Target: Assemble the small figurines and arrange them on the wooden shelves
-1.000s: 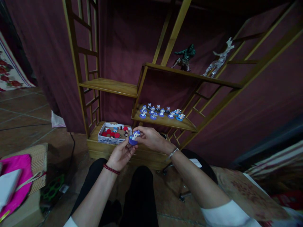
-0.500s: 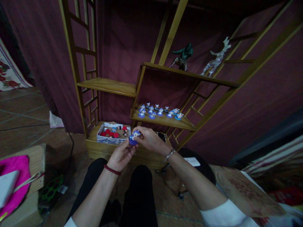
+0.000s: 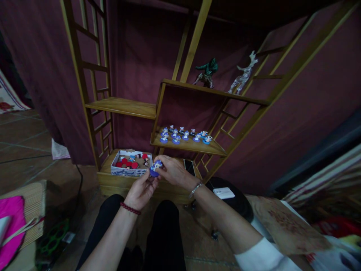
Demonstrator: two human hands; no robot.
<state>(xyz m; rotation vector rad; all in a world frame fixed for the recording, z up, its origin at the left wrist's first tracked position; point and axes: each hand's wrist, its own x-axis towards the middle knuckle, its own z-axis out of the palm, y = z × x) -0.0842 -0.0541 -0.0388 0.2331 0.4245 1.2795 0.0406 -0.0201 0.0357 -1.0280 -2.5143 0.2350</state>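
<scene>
Between my two hands is a small purple and white figurine (image 3: pixel 156 168) on a round purple base. My left hand (image 3: pixel 142 191) pinches the base from below and the left. My right hand (image 3: pixel 175 171) grips the upper right side of the same figurine. Just behind my left hand, a cardboard box (image 3: pixel 128 172) with several red, blue and dark figurines stands on the cabinet's low ledge. Beyond my hands, several similar purple figurines (image 3: pixel 176 139) stand in rows on the middle shelf (image 3: pixel 188 146), with small dark ones behind and blue ones at the right.
A green and brown statuette (image 3: pixel 207 73) and a clear deer figure (image 3: pixel 244 75) stand on the upper shelf. A phone-like dark object (image 3: pixel 189 167) lies on the low ledge at right. A black stool (image 3: pixel 239 205) carries a white object (image 3: pixel 223 193).
My view has shifted, so the shelf now appears further left. Both hands keep hold of the figurine, which has tilted slightly between my fingers.
</scene>
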